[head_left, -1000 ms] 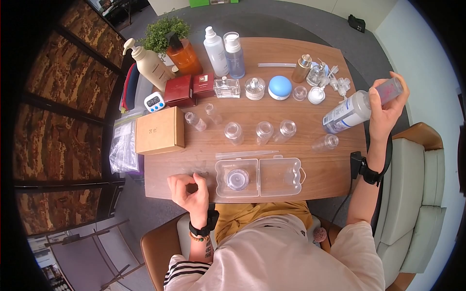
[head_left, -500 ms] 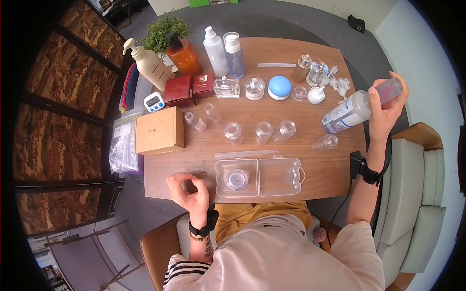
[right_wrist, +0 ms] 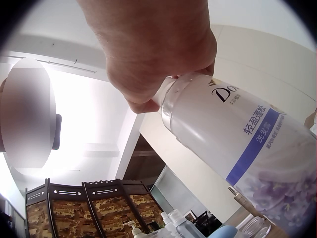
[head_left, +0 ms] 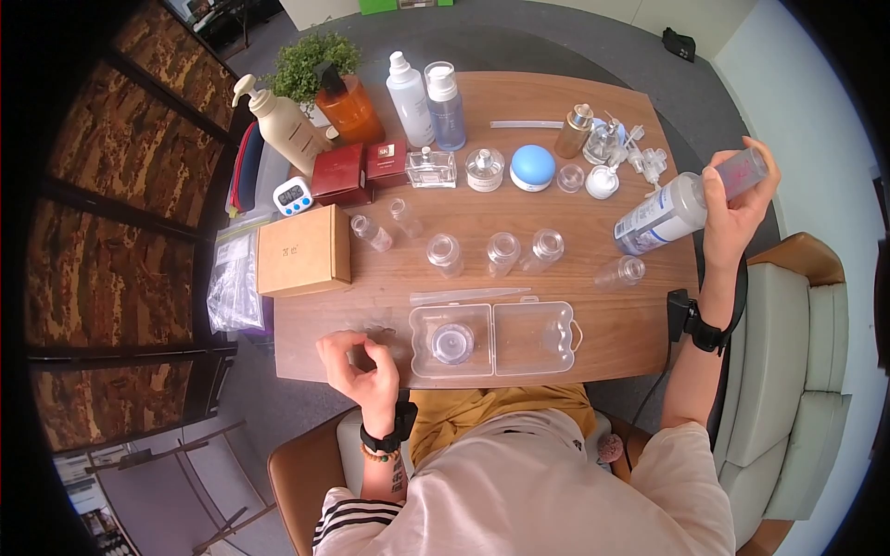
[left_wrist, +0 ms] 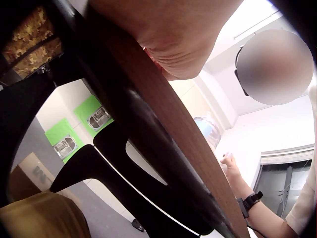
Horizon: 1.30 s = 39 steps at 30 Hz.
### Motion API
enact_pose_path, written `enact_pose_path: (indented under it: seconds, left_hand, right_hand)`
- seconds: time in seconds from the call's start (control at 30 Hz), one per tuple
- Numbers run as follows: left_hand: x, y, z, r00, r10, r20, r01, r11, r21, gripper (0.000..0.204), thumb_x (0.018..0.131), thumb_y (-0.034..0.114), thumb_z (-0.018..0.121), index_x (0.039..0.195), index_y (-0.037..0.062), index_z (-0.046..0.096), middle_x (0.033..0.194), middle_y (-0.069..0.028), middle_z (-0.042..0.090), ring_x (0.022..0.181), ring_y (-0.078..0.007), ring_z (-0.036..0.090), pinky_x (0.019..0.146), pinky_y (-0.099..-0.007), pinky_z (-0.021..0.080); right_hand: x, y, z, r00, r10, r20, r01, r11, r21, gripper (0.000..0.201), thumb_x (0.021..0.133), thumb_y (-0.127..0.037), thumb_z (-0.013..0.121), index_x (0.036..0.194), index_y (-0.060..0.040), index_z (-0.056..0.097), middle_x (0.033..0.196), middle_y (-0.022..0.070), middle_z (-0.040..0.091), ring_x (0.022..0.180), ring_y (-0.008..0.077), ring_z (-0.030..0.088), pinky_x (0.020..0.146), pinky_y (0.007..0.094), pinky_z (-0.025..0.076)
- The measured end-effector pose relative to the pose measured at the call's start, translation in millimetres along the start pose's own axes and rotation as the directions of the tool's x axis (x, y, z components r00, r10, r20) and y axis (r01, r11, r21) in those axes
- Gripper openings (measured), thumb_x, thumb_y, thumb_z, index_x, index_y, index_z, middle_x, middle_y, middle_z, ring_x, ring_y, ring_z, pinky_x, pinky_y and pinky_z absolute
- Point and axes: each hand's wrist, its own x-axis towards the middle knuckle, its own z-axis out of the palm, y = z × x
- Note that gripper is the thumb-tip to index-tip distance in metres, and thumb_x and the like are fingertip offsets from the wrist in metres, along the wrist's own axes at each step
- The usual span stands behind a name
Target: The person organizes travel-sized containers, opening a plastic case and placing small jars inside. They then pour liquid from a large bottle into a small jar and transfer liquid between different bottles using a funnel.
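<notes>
At the right side of the table my right hand (head_left: 737, 208) grips a translucent container with pink print (head_left: 744, 173), set against the top of a white shampoo bottle (head_left: 654, 222). In the right wrist view the shampoo bottle (right_wrist: 223, 129) shows a blue band and purple flowers, its neck right under my fingers. My left hand (head_left: 362, 371) rests at the front left edge, fingers loosely curled and nothing seen in them. Beside it lies an open clear plastic case (head_left: 533, 341) with a small round clear jar (head_left: 452, 344) in its left half.
Several small clear bottles (head_left: 502, 252) stand mid-table. A thin clear tube (head_left: 468, 296) lies behind the case. A cardboard box (head_left: 304, 250), a timer (head_left: 293, 196) and red boxes (head_left: 341, 174) occupy the left. Pump bottles (head_left: 445, 107) and a blue-lidded jar (head_left: 532, 169) line the back.
</notes>
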Motion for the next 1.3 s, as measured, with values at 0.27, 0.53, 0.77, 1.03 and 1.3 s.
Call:
enact_pose_path:
  seconds: [0.27,0.53,0.77,1.03,1.3]
  left_hand:
    - [-0.6,-0.3,1.4,1.000,-0.002,-0.007,0.002,1.000,0.006,0.020,0.076,-0.011,0.062,0.091,0.0021,0.062,0.088,-0.0117,0.061,0.084,-0.0305,0.058,0.076,-0.0414,0.048]
    - [-1.0,-2.4,2.8,1.000,-0.001,-0.020,0.001,1.000,0.020,0.021,0.076,-0.013,0.062,0.091,0.0020,0.062,0.089,-0.0124,0.060,0.081,-0.0300,0.059,0.074,-0.0400,0.049]
    - [-1.6,-1.4,2.5,1.000,0.002,-0.006,-0.002,1.000,0.029,0.019,0.081,-0.015,0.058,0.092,0.0010,0.056,0.089,-0.0082,0.054,0.080,-0.0213,0.053,0.073,-0.0329,0.046]
    - [-3.8,-5.3,2.6,0.999,-0.024,-0.034,0.025,0.999,0.035,0.023,0.076,-0.019,0.057,0.089,0.0008,0.058,0.088,-0.0119,0.056,0.079,-0.0295,0.056,0.072,-0.0399,0.047]
    - [-4.7,-6.2,2.5,0.999,-0.047,-0.028,0.048,0.997,0.053,0.025,0.075,-0.020,0.056,0.088,0.0009,0.057,0.086,-0.0111,0.055,0.077,-0.0270,0.055,0.069,-0.0382,0.046]
  right_hand:
    - [-0.2,-1.2,1.3,1.000,0.001,-0.010,-0.001,1.000,-0.003,0.060,0.090,0.002,0.071,0.145,-0.0094,0.049,0.108,0.0068,0.061,0.098,0.0133,0.060,0.092,0.0315,0.050]
    - [0.1,-1.2,0.7,1.000,-0.002,0.009,0.002,1.000,0.027,0.061,0.091,0.003,0.070,0.146,-0.0092,0.048,0.108,0.0066,0.061,0.099,0.0130,0.059,0.093,0.0312,0.050]
    - [-0.1,-3.7,1.9,1.000,-0.002,0.006,0.002,0.999,0.039,0.060,0.092,0.005,0.069,0.146,-0.0093,0.048,0.108,0.0065,0.061,0.099,0.0129,0.059,0.093,0.0312,0.050]
    - [-0.2,-1.4,0.4,1.000,0.008,0.019,-0.009,0.999,0.049,0.062,0.092,0.004,0.069,0.147,-0.0102,0.047,0.108,0.0064,0.060,0.100,0.0130,0.059,0.093,0.0317,0.050]
    - [0.2,-1.9,0.2,1.000,0.016,0.014,-0.016,0.999,0.032,0.062,0.091,0.003,0.069,0.148,-0.0101,0.046,0.110,0.0066,0.060,0.101,0.0135,0.059,0.094,0.0327,0.050]
